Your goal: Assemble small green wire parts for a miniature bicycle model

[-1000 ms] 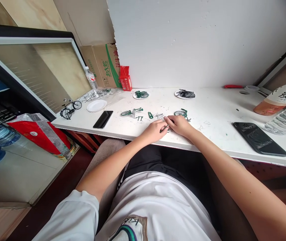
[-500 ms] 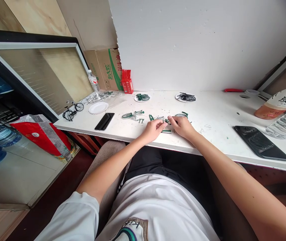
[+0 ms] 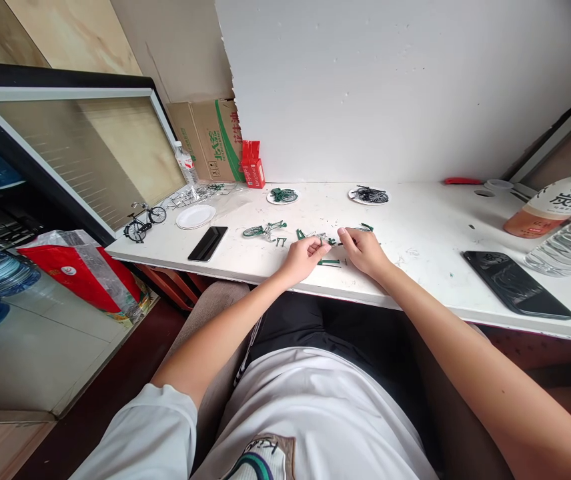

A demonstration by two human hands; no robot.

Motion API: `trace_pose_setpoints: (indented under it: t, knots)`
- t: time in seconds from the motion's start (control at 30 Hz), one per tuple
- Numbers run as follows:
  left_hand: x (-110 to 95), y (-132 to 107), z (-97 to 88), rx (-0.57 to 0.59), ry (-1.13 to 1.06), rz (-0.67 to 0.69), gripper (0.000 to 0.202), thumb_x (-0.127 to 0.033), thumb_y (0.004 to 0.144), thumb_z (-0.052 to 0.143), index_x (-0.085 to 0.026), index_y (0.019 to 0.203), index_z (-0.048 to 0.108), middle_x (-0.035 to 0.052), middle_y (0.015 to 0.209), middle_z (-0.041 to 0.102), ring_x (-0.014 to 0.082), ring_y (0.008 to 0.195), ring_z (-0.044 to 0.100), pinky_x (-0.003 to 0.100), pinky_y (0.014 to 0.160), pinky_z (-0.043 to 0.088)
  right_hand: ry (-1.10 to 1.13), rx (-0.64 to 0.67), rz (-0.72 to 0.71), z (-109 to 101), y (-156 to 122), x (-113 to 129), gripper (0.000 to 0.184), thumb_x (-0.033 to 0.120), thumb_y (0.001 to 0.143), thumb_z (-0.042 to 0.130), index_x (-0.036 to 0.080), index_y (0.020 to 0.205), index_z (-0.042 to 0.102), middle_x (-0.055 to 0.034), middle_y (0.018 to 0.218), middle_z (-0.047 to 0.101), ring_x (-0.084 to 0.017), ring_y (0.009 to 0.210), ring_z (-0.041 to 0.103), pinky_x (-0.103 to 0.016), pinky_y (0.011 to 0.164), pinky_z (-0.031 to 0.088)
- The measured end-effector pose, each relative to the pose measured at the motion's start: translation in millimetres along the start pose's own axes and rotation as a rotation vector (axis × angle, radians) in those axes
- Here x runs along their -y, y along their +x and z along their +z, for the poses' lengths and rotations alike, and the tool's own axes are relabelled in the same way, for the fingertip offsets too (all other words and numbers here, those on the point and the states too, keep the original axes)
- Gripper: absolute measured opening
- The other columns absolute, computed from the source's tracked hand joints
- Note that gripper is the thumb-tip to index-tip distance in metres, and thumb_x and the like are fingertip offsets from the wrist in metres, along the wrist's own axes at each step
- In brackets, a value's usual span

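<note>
Close together near the table's front edge are my two hands. My left hand (image 3: 304,260) is closed, thumb against fingers, with a small dark model part (image 3: 332,242) at its fingertips. My right hand (image 3: 364,251) is curled just to the right, thumb raised; whatever its fingers hold is hidden. Around them lie loose green model bicycle parts: a green piece (image 3: 300,234) behind my left hand, a thin green bar (image 3: 329,263) between the hands, and a curved green part (image 3: 367,227) beyond my right hand. A partly built green model bicycle (image 3: 265,231) lies to the left.
A black model bicycle (image 3: 144,221) stands at the left edge by a phone (image 3: 208,243) and a white plate (image 3: 195,216). Green parts (image 3: 283,195) and black parts (image 3: 370,194) lie on plates behind. Another phone (image 3: 515,283) and bottles (image 3: 545,203) are at right.
A slightly wider gap shows between the fingertips of my two hands. The view has shifted a little; the objects on the table have kept their places.
</note>
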State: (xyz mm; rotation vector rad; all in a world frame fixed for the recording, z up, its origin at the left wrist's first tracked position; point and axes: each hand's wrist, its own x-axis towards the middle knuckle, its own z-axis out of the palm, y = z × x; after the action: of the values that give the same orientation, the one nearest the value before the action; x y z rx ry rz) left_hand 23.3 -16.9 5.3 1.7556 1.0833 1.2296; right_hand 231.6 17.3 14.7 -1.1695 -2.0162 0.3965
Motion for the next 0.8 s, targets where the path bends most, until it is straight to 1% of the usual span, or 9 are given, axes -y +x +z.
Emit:
trace_pose_setpoints:
  t: [0.1, 0.17, 0.27, 0.33, 0.43, 0.57, 0.63, 0.7, 0.8]
  knots:
    - [4.6, 2.8, -0.6, -0.046, -0.024, -0.024, 0.030, -0.044, 0.096, 0.073, -0.017, 0.086, 0.067, 0.0043, 0.083, 0.073, 0.0157, 0.077, 0.065, 0.029, 0.077, 0.053, 0.091, 0.076, -0.045, 0.3, 1.3, -2.5, 0.046, 0.067, 0.105, 0.050, 0.024, 0.090, 0.057, -0.0033, 0.077, 0.064, -0.020, 0.068, 0.053, -0.034, 0.067, 0.040]
    - [7.7, 4.5, -1.1, -0.079, -0.036, -0.048, 0.033, -0.046, 0.095, 0.074, -0.017, 0.083, 0.065, 0.0041, 0.081, 0.072, 0.0152, 0.075, 0.065, 0.029, 0.075, 0.053, 0.128, 0.121, -0.094, 0.9, 2.5, -4.7, 0.039, 0.062, 0.103, 0.056, 0.024, 0.102, 0.062, -0.0064, 0.089, 0.071, -0.023, 0.077, 0.060, -0.036, 0.072, 0.045]
    - [11.1, 6.0, -2.0, -0.113, -0.047, -0.067, 0.036, -0.050, 0.095, 0.074, -0.017, 0.083, 0.065, 0.0043, 0.082, 0.072, 0.0153, 0.074, 0.066, 0.029, 0.075, 0.053, 0.099, 0.126, -0.166, 2.0, 4.3, -8.2, 0.035, 0.056, 0.104, 0.055, 0.023, 0.104, 0.067, -0.0111, 0.101, 0.074, -0.027, 0.088, 0.065, -0.038, 0.079, 0.048]
    - [12.7, 6.5, -2.7, -0.116, -0.043, -0.068, 0.036, -0.051, 0.095, 0.072, -0.017, 0.084, 0.067, 0.0051, 0.083, 0.073, 0.0160, 0.076, 0.066, 0.029, 0.077, 0.053, 0.072, 0.100, -0.183, 2.4, 5.1, -10.1, 0.034, 0.052, 0.104, 0.054, 0.022, 0.103, 0.069, -0.0121, 0.105, 0.075, -0.027, 0.091, 0.066, -0.039, 0.080, 0.048]
    - [13.9, 7.1, -3.7, -0.092, -0.019, -0.063, 0.036, -0.050, 0.099, 0.067, -0.016, 0.086, 0.070, 0.0075, 0.087, 0.076, 0.0176, 0.080, 0.068, 0.029, 0.079, 0.053, 0.044, 0.070, -0.145, 2.0, 4.8, -11.7, 0.036, 0.051, 0.107, 0.049, 0.022, 0.100, 0.069, -0.0113, 0.100, 0.075, -0.026, 0.086, 0.066, -0.038, 0.079, 0.047]
    - [10.9, 6.9, -5.4, -0.059, -0.011, -0.048, 0.037, -0.049, 0.103, 0.062, -0.015, 0.096, 0.075, 0.0083, 0.091, 0.077, 0.0189, 0.085, 0.069, 0.030, 0.082, 0.053, 0.005, 0.086, -0.060, 0.9, 2.3, -12.2, 0.049, 0.053, 0.112, 0.032, 0.022, 0.096, 0.066, -0.0090, 0.085, 0.074, -0.025, 0.073, 0.062, -0.037, 0.075, 0.044]
    - [7.6, 5.9, -6.4, -0.048, -0.010, -0.047, 0.039, -0.051, 0.103, 0.062, -0.015, 0.099, 0.076, 0.0070, 0.086, 0.075, 0.0186, 0.082, 0.068, 0.029, 0.080, 0.053, -0.009, 0.098, -0.052, 1.0, 1.1, -11.9, 0.051, 0.055, 0.113, 0.028, 0.023, 0.096, 0.064, -0.0091, 0.086, 0.074, -0.025, 0.074, 0.063, -0.037, 0.076, 0.043]
    - [4.3, 4.7, -7.3, -0.035, -0.009, -0.044, 0.043, -0.053, 0.104, 0.059, -0.015, 0.104, 0.077, 0.0051, 0.081, 0.072, 0.0177, 0.078, 0.066, 0.028, 0.077, 0.052, -0.034, 0.111, -0.065, 1.4, 0.1, -11.1, 0.049, 0.056, 0.112, 0.028, 0.023, 0.096, 0.061, -0.0096, 0.087, 0.074, -0.026, 0.075, 0.064, -0.037, 0.075, 0.043]
    - [1.3, 3.6, -7.9, -0.031, -0.019, -0.038, 0.049, -0.057, 0.107, 0.052, -0.015, 0.110, 0.077, 0.0013, 0.071, 0.064, 0.0159, 0.070, 0.062, 0.027, 0.071, 0.049, -0.078, 0.130, -0.071, 2.0, -0.7, -9.0, 0.049, 0.059, 0.112, 0.028, 0.024, 0.097, 0.059, -0.0091, 0.081, 0.071, -0.026, 0.070, 0.061, -0.037, 0.072, 0.041]
